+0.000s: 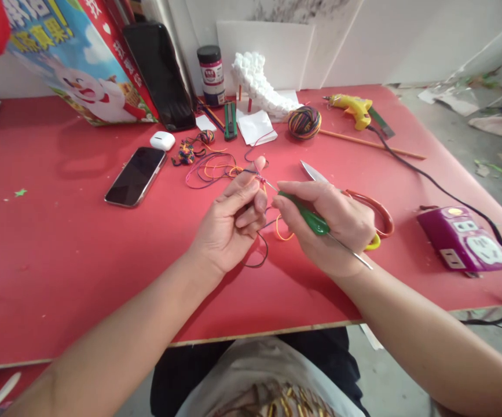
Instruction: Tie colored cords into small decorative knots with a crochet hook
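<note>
My left hand (237, 217) pinches a small piece of multicoloured yarn work (261, 179) between thumb and fingers, with a strand over the raised index finger. In my right hand (329, 226) is a crochet hook with a green handle (309, 217); its thin metal tip meets the yarn work at the left fingertips. A metal shaft also sticks out of the handle's rear end. Loose yarn strands (209, 169) lie on the table behind the left hand, and more hang below it. Scissors (374, 205) with red and yellow handles lie partly hidden under my right hand.
A yarn ball (304, 123), a green cutter (230, 121) and a white bumpy model (262, 87) sit at the back. Left are a phone (136, 176) and earbud case (162, 141). A yellow glue gun (352, 109) and purple power socket (468, 238) with a cord stand right.
</note>
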Tool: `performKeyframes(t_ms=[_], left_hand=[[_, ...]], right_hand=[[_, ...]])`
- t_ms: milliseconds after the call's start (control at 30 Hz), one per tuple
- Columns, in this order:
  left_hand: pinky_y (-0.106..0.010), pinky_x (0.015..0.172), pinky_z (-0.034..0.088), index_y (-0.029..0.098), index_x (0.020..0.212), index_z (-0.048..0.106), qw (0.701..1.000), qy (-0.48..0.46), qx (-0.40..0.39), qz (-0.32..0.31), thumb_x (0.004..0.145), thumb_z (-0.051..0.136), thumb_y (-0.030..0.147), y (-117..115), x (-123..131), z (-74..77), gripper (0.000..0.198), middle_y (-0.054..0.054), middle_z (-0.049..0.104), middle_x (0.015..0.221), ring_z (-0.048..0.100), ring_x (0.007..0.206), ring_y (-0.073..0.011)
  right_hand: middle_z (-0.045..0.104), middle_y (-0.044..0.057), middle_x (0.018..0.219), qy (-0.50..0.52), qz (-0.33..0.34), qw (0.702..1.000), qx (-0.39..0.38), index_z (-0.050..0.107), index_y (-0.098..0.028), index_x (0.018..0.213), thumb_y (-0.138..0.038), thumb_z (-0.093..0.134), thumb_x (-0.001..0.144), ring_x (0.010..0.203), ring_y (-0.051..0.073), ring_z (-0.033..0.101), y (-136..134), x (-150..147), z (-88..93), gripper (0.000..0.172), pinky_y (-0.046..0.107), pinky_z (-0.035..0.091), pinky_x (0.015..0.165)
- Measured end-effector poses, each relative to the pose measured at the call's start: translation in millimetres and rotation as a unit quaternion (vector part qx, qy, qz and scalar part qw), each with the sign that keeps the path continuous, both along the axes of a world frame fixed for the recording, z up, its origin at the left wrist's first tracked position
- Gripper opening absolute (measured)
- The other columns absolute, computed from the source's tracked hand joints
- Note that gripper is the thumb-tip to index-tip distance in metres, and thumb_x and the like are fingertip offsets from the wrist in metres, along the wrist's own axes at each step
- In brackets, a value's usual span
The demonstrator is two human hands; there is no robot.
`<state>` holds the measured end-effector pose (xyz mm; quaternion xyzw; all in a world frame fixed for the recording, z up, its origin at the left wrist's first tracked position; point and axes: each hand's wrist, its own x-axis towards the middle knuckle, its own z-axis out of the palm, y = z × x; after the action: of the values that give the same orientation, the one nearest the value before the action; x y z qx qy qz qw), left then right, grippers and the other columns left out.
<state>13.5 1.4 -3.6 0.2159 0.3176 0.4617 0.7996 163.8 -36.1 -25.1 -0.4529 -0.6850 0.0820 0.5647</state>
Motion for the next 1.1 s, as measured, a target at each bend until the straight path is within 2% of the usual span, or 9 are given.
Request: performKeyframes(t_ms=[133, 233, 400, 600, 767, 933, 1100], left_hand=[[-0.011, 0.040, 0.023, 0.015, 0.103, 0.078, 1.000, 0.002, -0.026, 0.015, 0.098, 0.060, 0.006, -2.2, 3.8, 1.7, 0.020, 0.003, 0.059, 0.059, 0.029, 0.037, 0.0003], [-0.011, 0.040, 0.024, 0.014, 0.102, 0.077, 0.999, 0.000, -0.043, 0.023, 0.097, 0.061, 0.005, -3.2, 4.8, 3.2, 0.019, 0.004, 0.058, 0.058, 0.029, 0.036, 0.0004], [-0.011, 0.040, 0.025, 0.015, 0.106, 0.076, 0.998, -0.005, -0.050, 0.024, 0.097, 0.060, 0.005, -3.9, 3.8, 3.9, 0.021, 0.005, 0.058, 0.057, 0.030, 0.037, 0.0003], [-0.011, 0.040, 0.025, 0.017, 0.108, 0.076, 0.999, 0.003, -0.045, 0.014, 0.097, 0.062, 0.008, -3.1, 2.9, 2.7, 0.020, 0.006, 0.057, 0.057, 0.029, 0.037, 0.0001], [-0.011, 0.040, 0.025, 0.016, 0.106, 0.076, 0.999, -0.011, -0.052, 0.009, 0.096, 0.062, 0.006, -4.1, 3.6, 3.3, 0.020, 0.007, 0.055, 0.056, 0.029, 0.037, -0.0003], [-0.012, 0.040, 0.025, 0.017, 0.108, 0.077, 0.999, -0.008, -0.051, 0.008, 0.093, 0.064, 0.004, -5.3, 3.9, 2.7, 0.023, 0.007, 0.054, 0.056, 0.029, 0.037, -0.0006], [-0.012, 0.041, 0.025, 0.017, 0.111, 0.077, 0.999, -0.015, -0.041, 0.021, 0.093, 0.066, 0.006, -6.5, 4.7, 0.9, 0.024, 0.006, 0.055, 0.057, 0.030, 0.038, -0.0003]], right_hand=[[0.083, 0.005, 0.089, -0.051, -0.024, 0.997, 0.053, 0.079, -0.027, 0.100, -0.022, 0.076, 0.097, 0.072, 0.021, 0.079, 3.0, -0.7, -2.4, 0.007, 0.030, 0.065, 0.071], [0.083, 0.004, 0.089, -0.067, -0.038, 0.996, 0.051, 0.079, -0.029, 0.102, -0.025, 0.076, 0.098, 0.075, 0.022, 0.080, 2.9, -1.4, -2.9, 0.007, 0.031, 0.065, 0.072], [0.084, 0.004, 0.092, -0.083, -0.024, 0.993, 0.077, 0.079, -0.029, 0.106, -0.021, 0.077, 0.096, 0.074, 0.022, 0.080, 2.7, -0.6, -3.4, 0.013, 0.031, 0.065, 0.071], [0.084, 0.005, 0.091, -0.084, -0.032, 0.994, 0.063, 0.079, -0.028, 0.105, -0.023, 0.076, 0.097, 0.073, 0.022, 0.080, 3.4, 0.7, -3.7, 0.009, 0.030, 0.064, 0.068], [0.084, 0.005, 0.095, -0.090, -0.003, 0.993, 0.077, 0.077, -0.028, 0.108, -0.017, 0.078, 0.095, 0.076, 0.022, 0.080, 0.1, 1.7, 0.0, 0.017, 0.030, 0.064, 0.072], [0.084, 0.004, 0.091, -0.098, -0.017, 0.994, 0.053, 0.077, -0.030, 0.109, -0.025, 0.074, 0.099, 0.073, 0.022, 0.079, 2.0, 3.3, -2.3, 0.011, 0.032, 0.065, 0.070], [0.084, 0.004, 0.088, -0.151, -0.067, 0.983, 0.077, 0.078, -0.029, 0.105, -0.035, 0.078, 0.098, 0.071, 0.020, 0.078, 3.3, 3.1, -3.7, 0.010, 0.029, 0.063, 0.065]])
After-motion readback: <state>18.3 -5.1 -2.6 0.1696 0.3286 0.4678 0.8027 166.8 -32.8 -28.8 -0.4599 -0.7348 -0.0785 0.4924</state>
